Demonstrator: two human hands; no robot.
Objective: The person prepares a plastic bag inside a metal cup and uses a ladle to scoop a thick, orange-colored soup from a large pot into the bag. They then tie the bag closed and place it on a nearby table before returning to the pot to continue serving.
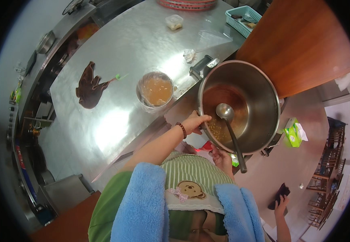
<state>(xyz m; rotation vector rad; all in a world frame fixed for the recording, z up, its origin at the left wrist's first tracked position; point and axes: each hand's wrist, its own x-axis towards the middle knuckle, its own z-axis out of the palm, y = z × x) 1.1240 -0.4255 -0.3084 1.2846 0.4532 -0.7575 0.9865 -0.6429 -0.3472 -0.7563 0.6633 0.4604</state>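
A large stainless steel pot [262,99] holds some brownish liquid with small yellowish bits and a metal ladle [224,112], whose handle reaches over the near rim. My left hand [195,122], with a beaded bracelet at the wrist, grips the pot's left rim, thumb on top. Against the pot's near outer side is my right hand [221,157], its fingers curled and partly hidden, so its hold is unclear. To the left, a round metal container [156,90] of light brown liquid stands on the steel table [114,60], covered with clear plastic film.
A dark brown glove or cloth [90,87], crumpled paper [190,56], a small lidded tub [174,22] and a teal basket [238,24] lie around. A wooden panel [298,48] stands beyond the pot. Right are a tissue pack [294,133] and another person's hand [281,205] on dark cloth.
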